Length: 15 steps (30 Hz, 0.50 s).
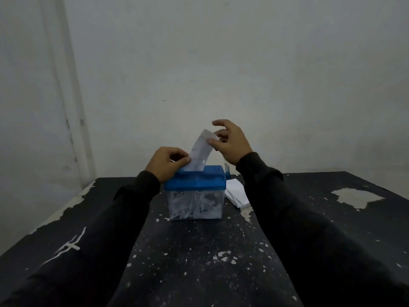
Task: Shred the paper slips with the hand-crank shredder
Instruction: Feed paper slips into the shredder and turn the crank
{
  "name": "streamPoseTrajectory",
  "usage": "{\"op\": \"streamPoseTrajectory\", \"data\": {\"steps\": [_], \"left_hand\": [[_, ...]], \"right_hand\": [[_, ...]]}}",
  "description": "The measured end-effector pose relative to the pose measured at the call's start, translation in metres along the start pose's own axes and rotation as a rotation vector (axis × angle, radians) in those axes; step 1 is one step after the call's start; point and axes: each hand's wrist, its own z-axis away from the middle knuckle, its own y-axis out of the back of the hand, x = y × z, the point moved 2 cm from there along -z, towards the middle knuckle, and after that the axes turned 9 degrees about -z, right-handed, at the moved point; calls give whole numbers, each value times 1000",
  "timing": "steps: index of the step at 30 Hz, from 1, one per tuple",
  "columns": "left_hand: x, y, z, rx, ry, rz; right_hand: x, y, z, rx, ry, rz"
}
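Observation:
A small shredder (195, 192) with a blue lid and a clear bin full of white paper strips stands mid-table. A white paper slip (200, 151) stands upright with its lower end at the lid's top. My left hand (164, 162) pinches the slip's lower left edge just above the lid. My right hand (230, 140) pinches the slip's upper right edge, its other fingers spread. The blue crank (226, 169) shows partly behind the lid's right end, mostly hidden by my right wrist.
A stack of white paper slips (238, 193) lies right of the shredder, partly under my right sleeve. The black table (199, 251) has chipped paint and pale flakes. A pale wall stands close behind, with the table's left edge near the wall corner.

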Motion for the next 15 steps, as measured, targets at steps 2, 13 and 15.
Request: {"op": "streamPoseTrajectory", "data": {"steps": [2, 13, 15], "left_hand": [[-8, 0, 1, 10, 44, 18], [-26, -3, 12, 91, 80, -42], [-26, -5, 15, 122, 58, -74]], "right_hand": [[0, -8, -6, -12, -36, -14], [34, -11, 23, 133, -71, 414], [43, -2, 40, 84, -72, 587]]}}
